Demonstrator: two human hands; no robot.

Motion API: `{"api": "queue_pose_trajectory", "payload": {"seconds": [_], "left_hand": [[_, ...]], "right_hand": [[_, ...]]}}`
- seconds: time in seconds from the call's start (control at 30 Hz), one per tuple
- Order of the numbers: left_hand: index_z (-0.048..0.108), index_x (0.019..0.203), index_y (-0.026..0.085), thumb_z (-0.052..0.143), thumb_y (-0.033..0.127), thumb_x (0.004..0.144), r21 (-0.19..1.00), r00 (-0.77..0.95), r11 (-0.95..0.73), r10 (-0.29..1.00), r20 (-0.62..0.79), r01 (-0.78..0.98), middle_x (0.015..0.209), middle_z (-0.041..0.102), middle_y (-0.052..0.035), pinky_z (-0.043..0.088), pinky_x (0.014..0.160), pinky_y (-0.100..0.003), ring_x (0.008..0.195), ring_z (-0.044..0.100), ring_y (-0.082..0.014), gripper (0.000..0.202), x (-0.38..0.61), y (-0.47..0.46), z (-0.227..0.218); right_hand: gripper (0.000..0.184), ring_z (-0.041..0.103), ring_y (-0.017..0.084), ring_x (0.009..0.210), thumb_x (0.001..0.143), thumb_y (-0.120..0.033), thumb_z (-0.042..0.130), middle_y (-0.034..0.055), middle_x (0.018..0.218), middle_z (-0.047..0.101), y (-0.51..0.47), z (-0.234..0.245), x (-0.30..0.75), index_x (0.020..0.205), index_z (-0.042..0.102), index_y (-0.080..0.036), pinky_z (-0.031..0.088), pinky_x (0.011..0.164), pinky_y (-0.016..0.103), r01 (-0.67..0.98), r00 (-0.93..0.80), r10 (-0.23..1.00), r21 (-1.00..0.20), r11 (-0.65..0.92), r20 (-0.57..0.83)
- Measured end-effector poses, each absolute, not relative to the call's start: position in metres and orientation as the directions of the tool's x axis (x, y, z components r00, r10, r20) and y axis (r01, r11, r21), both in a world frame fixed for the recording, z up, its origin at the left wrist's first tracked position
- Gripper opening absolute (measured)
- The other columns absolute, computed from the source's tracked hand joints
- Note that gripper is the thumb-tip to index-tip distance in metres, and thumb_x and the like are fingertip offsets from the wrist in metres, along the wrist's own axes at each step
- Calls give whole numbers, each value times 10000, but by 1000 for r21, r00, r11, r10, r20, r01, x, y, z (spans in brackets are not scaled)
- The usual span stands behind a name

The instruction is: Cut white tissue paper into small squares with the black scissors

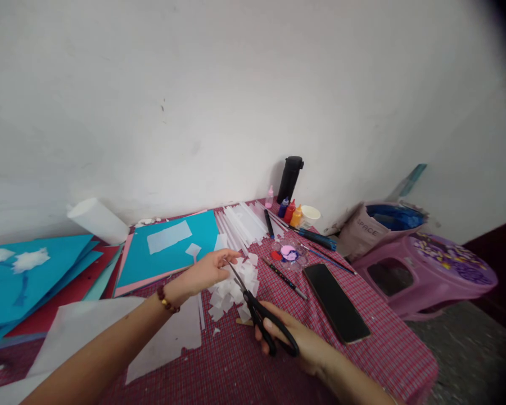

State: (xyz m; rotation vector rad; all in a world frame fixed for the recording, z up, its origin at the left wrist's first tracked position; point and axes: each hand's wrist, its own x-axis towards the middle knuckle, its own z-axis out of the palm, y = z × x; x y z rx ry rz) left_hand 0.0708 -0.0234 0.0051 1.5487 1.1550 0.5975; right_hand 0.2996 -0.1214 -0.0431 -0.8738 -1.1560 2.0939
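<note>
The right hand (297,343) is closed through the black handles of a pair of scissors (257,312), blades pointing up and far toward the left hand (211,269). The left hand is pinching a strip of white paper (230,264) between thumb and fingertips, right at the blade tips, above a heap of cut white paper squares (231,289) on the red checked cloth of the table (362,360).

The main risk, as I judge it, is the blade tips closing on the left fingertips, since they sit almost touching. A slip of the thin paper could also give a crooked cut, and a sweep of the forearm could scatter the loose squares.

Room is tight to the right: a black phone (335,304) lies just beside the right hand, with a pencil (284,278) and a paint palette (289,254) near it, and small paint bottles (290,211) farther off that an elbow could tip. The table's right edge falls away near a pink plastic stool (425,270). To the left, blue card sheets (168,247) and large white sheets (109,326) cover the cloth; the near middle is the freest patch.
</note>
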Motion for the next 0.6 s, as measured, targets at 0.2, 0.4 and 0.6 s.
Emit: {"api": "queue_pose_trajectory", "payload": {"seconds": [0.2, 0.4, 0.6], "left_hand": [[597, 1041, 171, 481, 22, 583, 955, 389, 37, 908, -155, 294, 1110, 642, -86, 450, 848, -305, 1044, 595, -208, 496, 76, -23, 0], [600, 1035, 168, 473, 8, 564, 960, 402, 39, 903, -152, 276, 1096, 641, -79, 447, 845, -306, 1040, 589, -206, 513, 75, -23, -3], [607, 1050, 166, 489, 36, 581, 945, 401, 12, 904, -149, 326, 1048, 645, -68, 462, 774, -286, 959, 603, -194, 501, 76, -21, -6]], "right_hand": [[568, 517, 74, 541, 813, -582, 619, 16, 790, 587, -123, -45, 297, 1153, 520, -137, 336, 509, 200, -192, -587, 768, -878, -438, -254], [479, 485, 57, 481, 839, -563, 598, 0, 730, 577, -122, -46, 296, 1040, 545, -131, 326, 460, 184, -200, -581, 780, -888, -415, -234], [450, 436, 35, 401, 809, -563, 636, -28, 661, 562, -120, -47, 294, 924, 549, -137, 266, 394, 169, -203, -552, 802, -895, -397, -231]]}}
